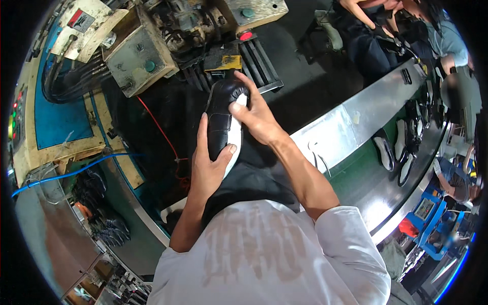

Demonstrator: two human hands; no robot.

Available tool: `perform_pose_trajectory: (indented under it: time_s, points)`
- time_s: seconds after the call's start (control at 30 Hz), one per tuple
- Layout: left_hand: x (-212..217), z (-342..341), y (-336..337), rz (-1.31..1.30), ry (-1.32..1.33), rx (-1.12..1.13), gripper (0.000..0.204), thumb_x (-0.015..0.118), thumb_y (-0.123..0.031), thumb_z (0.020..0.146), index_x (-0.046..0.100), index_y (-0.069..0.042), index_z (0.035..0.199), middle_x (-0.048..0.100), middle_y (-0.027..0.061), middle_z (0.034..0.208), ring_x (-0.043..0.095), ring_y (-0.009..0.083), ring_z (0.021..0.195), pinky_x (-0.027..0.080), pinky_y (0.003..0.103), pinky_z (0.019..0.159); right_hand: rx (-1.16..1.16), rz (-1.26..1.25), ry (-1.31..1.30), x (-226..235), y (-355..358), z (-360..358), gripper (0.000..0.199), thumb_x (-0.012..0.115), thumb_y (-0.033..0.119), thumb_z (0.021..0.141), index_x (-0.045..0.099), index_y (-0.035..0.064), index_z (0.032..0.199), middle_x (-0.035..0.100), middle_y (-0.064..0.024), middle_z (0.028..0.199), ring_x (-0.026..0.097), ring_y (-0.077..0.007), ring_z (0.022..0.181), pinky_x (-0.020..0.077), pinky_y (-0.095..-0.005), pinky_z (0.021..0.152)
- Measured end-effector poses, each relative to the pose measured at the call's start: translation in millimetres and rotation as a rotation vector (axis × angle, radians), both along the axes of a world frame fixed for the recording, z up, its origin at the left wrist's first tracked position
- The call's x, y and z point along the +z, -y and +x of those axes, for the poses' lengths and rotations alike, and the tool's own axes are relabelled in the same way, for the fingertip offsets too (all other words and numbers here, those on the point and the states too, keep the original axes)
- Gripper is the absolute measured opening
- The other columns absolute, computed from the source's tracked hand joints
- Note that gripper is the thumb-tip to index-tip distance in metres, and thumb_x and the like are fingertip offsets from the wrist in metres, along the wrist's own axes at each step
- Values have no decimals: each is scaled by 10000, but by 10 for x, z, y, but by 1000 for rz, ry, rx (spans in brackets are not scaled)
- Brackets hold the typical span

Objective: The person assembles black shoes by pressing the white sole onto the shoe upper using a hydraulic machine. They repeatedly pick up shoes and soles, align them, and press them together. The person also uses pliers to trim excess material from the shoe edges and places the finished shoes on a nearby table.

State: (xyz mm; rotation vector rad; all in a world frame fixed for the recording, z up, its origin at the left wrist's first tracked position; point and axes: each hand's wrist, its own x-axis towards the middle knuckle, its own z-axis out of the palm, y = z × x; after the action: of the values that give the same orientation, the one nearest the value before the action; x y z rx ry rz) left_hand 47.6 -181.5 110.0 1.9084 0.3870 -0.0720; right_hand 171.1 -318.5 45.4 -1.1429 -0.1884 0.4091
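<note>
I hold a black leather shoe with a white sole up in front of a worn machine. My left hand grips the shoe's heel end from below, thumb on the right side. My right hand lies over the toe end, fingers on the white sole. The shoe's toe points toward the machine's black grooved plate.
A conveyor belt runs along the right with several shoes on it. Other people sit at the far end and at the right. Black hoses and a blue cable hang at the left.
</note>
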Motion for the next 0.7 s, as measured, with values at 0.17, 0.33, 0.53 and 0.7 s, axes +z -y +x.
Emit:
perform_pose_trajectory:
  time_s: [0.17,0.33,0.53,0.7]
  points:
    - [-51,-237,244,47,-13,-73,980,787,-57,901,250,-60,1721,532,313,1567,603,393,1398,494,436,1142,53,-6,-31,-193,407,-115,749,838,380,989,524,19,1565,694,-123,1292,637,-178,1171,518,-351,1059]
    - [-241,-360,341,20,-19,-59,951,793,-98,924,270,-55,1717,520,282,1594,601,340,1397,488,410,1142,127,-215,-59,-184,793,-210,629,742,299,1062,541,-37,1554,668,-130,1427,614,-174,1281,470,-336,1136]
    - [-771,-265,251,-220,-190,128,940,788,-201,989,230,-82,1735,510,239,1611,588,324,1406,466,391,1166,-311,-1673,435,-1363,2655,-1309,604,825,233,945,620,-15,1456,636,-260,1321,599,-444,1209,503,-491,1044]
    - [-799,-271,55,-462,-278,127,948,748,-207,1044,133,-96,1757,397,256,1684,585,314,1416,456,391,1190,-224,-1697,415,-1515,3089,-1998,600,835,298,945,643,-54,1391,617,-248,1197,621,-385,1127,537,-481,953]
